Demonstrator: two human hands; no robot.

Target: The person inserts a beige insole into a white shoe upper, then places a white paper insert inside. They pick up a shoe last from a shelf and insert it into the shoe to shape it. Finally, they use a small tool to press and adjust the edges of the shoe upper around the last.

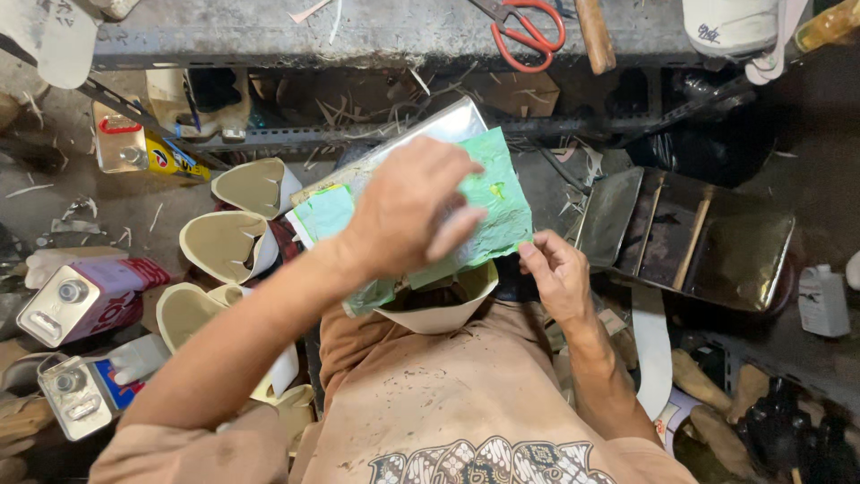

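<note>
Left hand (408,211) flat over green sheet (488,206), fingers spread, pressing or rubbing; grips nothing. Right hand (557,273) pinches sheet's lower right edge, holding it steady. Sheet lies on cream shoe piece (443,309) in lap, metal plate (439,130) behind. More cream pieces (224,242) stacked on floor at left; scissors (524,27) up on counter (376,31). Looks like smoothing step, midway; next move wants even pressure, edge kept pinned.

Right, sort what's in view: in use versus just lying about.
In use: left hand pressing on the green sheet; right hand pinching its edge; cream cut piece under it.

Lying about: red scissors, metal cans, cream cut pieces on the floor, dark tray.
</note>
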